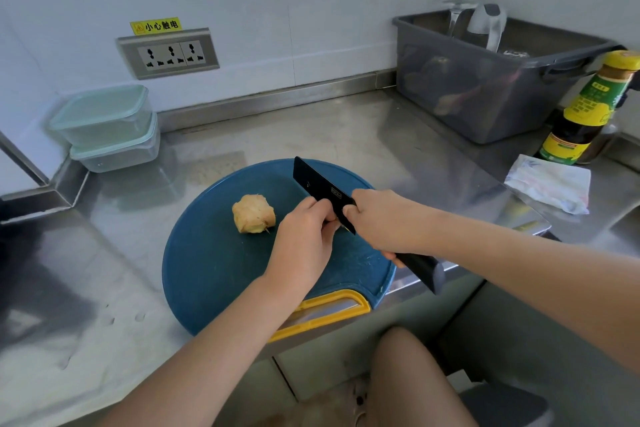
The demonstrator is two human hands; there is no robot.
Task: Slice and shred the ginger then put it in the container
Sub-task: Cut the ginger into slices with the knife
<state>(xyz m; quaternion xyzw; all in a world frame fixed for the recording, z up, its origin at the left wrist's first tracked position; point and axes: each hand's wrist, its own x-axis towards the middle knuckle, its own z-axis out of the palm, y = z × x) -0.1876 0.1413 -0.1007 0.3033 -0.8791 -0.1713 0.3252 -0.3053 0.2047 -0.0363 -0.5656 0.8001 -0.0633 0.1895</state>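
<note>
Two lidded containers [107,128] wait stacked far left; the ginger chunk [253,214] lies spare on the blue board [207,260]. Right of it, the left hand [304,239] pinches a small piece [338,225] steady against the knife [323,192], its handle gripped by the right hand [384,222].

Ginger pieces: two, a big chunk [254,214] and a small bit [337,224] mostly hidden by fingers
Hands: two, left hand [304,236] and right hand [384,222]
Knife [323,192]: one
Cutting board [214,253]: one
Lidded boxes: two, upper box [104,114] and lower box [117,154]
Grey bin [485,87]: one
Sauce bottle [585,111]: one
Cloth [550,184]: one
Socket panel [168,54]: one, three outlets
</note>
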